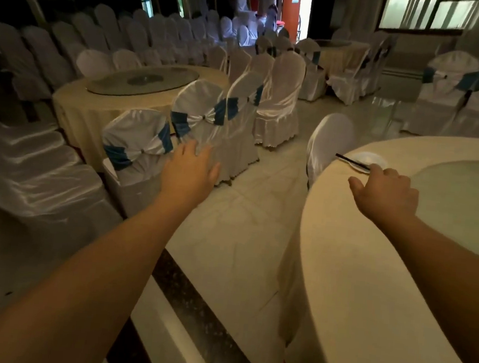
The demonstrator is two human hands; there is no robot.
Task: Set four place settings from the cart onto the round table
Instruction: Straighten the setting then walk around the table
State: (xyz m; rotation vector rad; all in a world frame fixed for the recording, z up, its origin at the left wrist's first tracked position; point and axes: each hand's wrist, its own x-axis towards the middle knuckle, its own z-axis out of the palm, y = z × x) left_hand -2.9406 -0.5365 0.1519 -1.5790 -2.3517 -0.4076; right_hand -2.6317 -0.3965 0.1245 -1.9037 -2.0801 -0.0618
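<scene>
Head view, banquet hall: my right hand (pixel 385 192) reaches over the near-left rim of the round desk (pixel 354 280), curled loosely, fingers bent round the near end of black chopsticks (pixel 351 162). Grip looks light; can't tell if it's pinching them or just letting go. The chopsticks run on a diagonal, far end pointing up-left past the desk edge, near end at my knuckles, and they cross the front of a small white plate (pixel 370 160) sitting just beyond the hand, close to the rim. The glass turntable (pixel 465 197) lies to the right of the plate.

My left hand (pixel 191 170) hangs out over the floor, fingers spread wide, palm down, nothing in it, well apart from the desk and in front of white-covered chairs w/ teal sashes (pixel 200 116).

Only this one plate and chopstick pair show on the desk; cart not in view. Judging from that, I'm on an early setting, w/ most still to come. The right hand is the nearer one by far. The next move probably calls for squaring the chopsticks beside the plate, so their long axis needs swinging round off the plate's front edge.
</scene>
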